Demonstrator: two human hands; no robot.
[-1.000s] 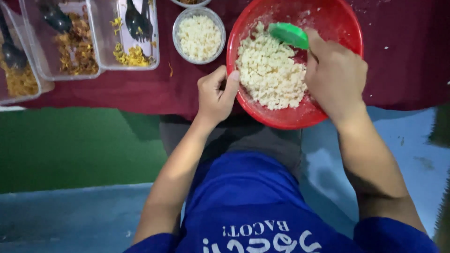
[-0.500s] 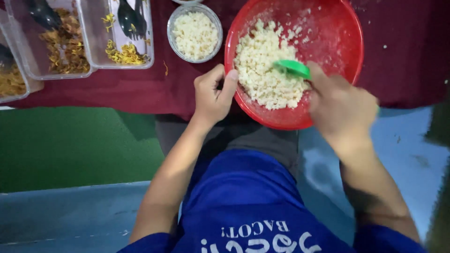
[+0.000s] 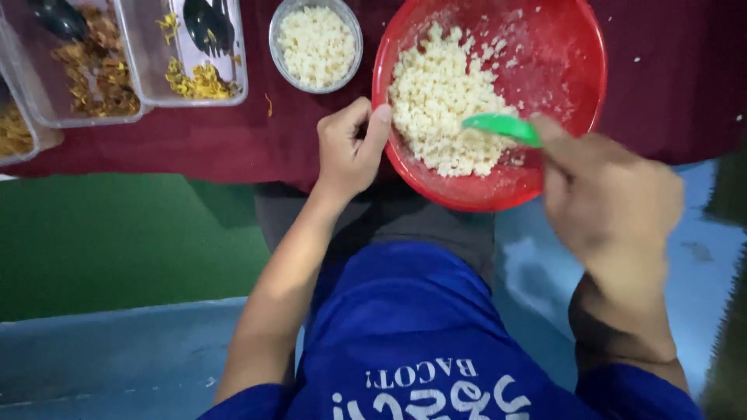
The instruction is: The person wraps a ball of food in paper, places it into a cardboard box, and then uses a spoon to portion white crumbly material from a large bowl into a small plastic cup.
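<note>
A red plastic bowl (image 3: 576,47) sits on a dark red tablecloth and holds a heap of white crumbly food (image 3: 440,101). My left hand (image 3: 350,148) grips the bowl's left rim, thumb hooked over the edge. My right hand (image 3: 611,198), blurred, holds a green spoon (image 3: 502,127) whose end rests in the white food near the bowl's front.
A small round bowl of white crumbly food (image 3: 315,43) stands left of the red bowl. Further left are clear plastic trays (image 3: 187,54) with yellow and brown shreds and black spoons. The table edge (image 3: 156,175) runs across; below it lie green floor and my blue shirt.
My right hand has drawn back toward me and to the right, pulling the green spoon from the far side of the food to its near side. The left hand stays on the rim.
</note>
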